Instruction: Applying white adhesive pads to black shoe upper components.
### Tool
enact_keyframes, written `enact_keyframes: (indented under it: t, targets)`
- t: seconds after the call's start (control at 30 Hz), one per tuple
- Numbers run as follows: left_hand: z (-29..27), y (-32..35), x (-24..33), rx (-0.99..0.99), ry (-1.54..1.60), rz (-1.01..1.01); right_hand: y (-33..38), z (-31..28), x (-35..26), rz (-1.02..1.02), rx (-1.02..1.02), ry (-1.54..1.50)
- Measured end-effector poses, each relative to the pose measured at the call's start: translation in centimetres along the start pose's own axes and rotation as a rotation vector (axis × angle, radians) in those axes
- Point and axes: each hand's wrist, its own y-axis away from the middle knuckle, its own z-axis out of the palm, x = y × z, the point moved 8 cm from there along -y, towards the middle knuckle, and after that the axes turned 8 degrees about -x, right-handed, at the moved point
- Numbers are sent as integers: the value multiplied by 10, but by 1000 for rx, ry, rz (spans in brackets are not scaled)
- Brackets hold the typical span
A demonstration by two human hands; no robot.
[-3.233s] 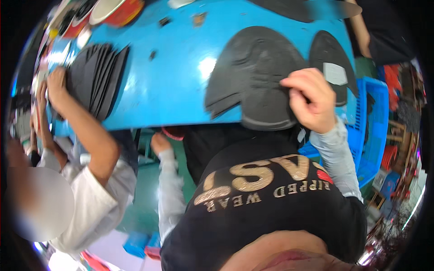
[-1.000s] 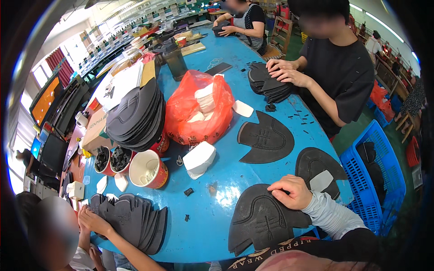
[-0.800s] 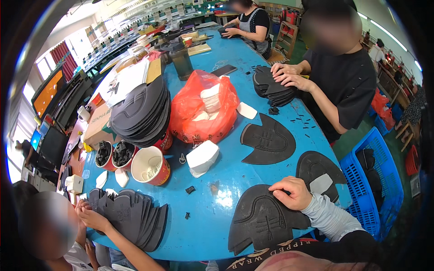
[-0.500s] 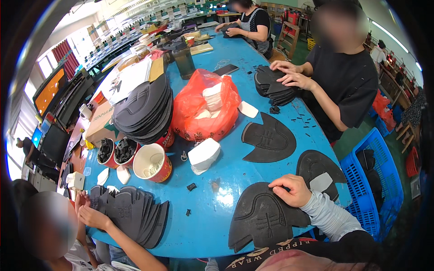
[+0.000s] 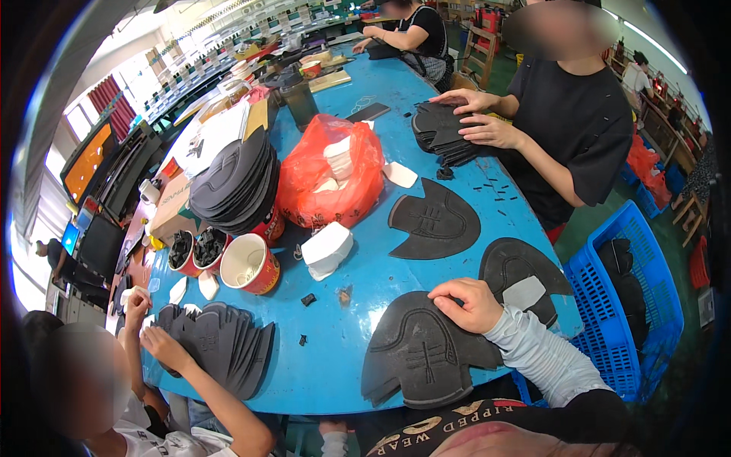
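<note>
My right hand, in a grey sleeve, lies on a stack of black shoe-upper pieces at the near edge of the blue table. Its fingers curl over the top piece's upper edge. Just to the right lies another black piece with a grey patch on it. A third black piece lies farther back. My left hand is out of sight below the table edge.
A red plastic bag with white foam pieces sits mid-table, beside a tall pile of black uppers and red cups. A person at lower left handles fanned black pieces. Another person at right holds a black stack. A blue crate stands at right.
Three seconds ago the view pointed down at my chest and the table edge; it has since lifted over the table. My right hand has stayed on the black stack.
</note>
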Motion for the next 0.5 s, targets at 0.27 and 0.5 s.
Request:
enact_keyframes:
  t: [0.27, 0.5]
  targets:
    - [-92, 104, 172, -932, 133, 552, -1, 0, 3, 17, 14, -25]
    - [-236, 107, 327, -328, 867, 1074, -2, 3, 3, -13, 26, -26]
